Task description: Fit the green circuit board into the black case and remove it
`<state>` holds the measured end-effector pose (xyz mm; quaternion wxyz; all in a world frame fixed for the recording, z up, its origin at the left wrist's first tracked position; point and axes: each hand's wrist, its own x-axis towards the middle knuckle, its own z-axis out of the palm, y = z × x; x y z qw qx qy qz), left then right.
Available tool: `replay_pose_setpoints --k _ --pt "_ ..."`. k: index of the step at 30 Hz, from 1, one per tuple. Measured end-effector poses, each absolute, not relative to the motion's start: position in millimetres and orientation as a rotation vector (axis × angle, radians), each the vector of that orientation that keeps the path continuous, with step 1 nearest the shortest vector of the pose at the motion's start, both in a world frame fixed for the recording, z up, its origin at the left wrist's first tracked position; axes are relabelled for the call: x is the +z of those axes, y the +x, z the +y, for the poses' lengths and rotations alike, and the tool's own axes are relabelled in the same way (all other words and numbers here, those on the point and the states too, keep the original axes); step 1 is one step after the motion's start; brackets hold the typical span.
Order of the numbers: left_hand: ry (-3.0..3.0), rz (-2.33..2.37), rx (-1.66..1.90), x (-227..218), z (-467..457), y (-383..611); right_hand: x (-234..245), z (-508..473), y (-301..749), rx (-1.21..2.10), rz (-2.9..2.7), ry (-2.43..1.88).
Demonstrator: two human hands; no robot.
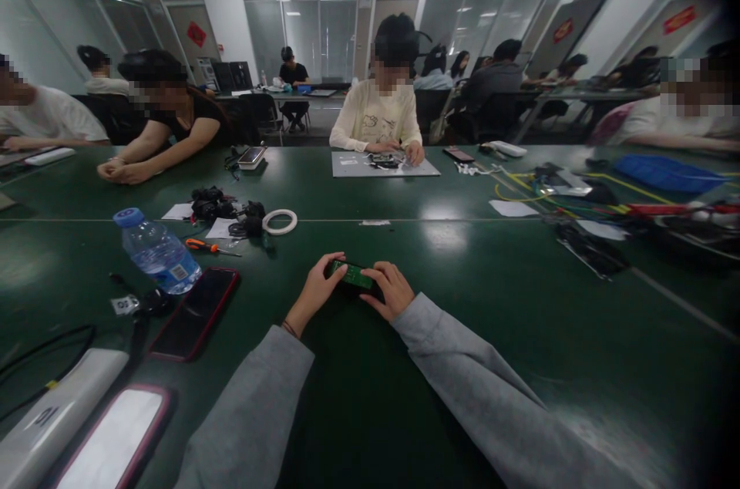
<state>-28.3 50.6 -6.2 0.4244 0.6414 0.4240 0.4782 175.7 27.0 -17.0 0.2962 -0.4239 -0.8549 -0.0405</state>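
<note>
Between my two hands, just above or on the green table, is a small green circuit board (354,275) in what looks like a dark case. My left hand (322,284) grips its left end, the thumb on top of the board. At the right end my right hand (393,290) holds it with bent fingers and thumb. The underside of the board is hidden, and I cannot tell if it rests on the table. Nearest on the left lie an orange-handled screwdriver (211,247) and a dark phone with a red edge (196,311).
A water bottle (157,254) leans behind the phone. Black cable bundles (216,205) and a white ring (280,222) lie farther back. A white power bank-like box (63,416) is at near left. Opposite, a person works over a grey board (347,165). Wires and a blue tray (667,173) sit right.
</note>
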Motion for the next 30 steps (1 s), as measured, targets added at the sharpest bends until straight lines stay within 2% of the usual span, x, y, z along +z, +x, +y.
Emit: replay_pose_setpoints --k 30 --pt "1.589 0.964 1.135 -2.5 49.3 -31.5 -20.4 25.4 176.9 0.012 -2.272 -1.176"
